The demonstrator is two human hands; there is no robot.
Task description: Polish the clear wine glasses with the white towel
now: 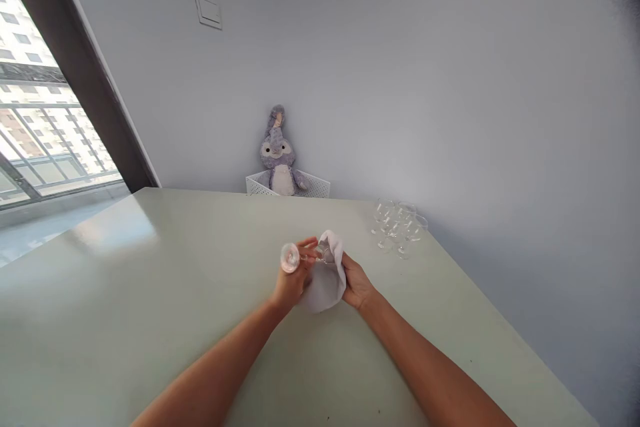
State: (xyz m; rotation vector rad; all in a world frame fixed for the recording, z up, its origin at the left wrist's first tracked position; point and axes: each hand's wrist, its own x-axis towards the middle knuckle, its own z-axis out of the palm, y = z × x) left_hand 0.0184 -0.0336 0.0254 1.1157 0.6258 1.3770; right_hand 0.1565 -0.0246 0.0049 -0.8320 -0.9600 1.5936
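Over the middle of the pale table [210, 267], my left hand [295, 278] grips the stem of a small clear glass [290, 258]. The glass lies sideways, its round foot at the left and its bowl at the right, against a white cloth [324, 288]. My right hand [357, 282] holds the cloth from the right side, and the cloth wraps partly around the bowl and hangs down below it. The fingertips of my right hand are hidden behind the cloth.
Several clear stemmed glasses [397, 225] stand together near the table's right back edge. Behind the back edge, a purple plush rabbit [283, 177] sits in a white perforated basket [320, 187] by the wall. A window is at the left.
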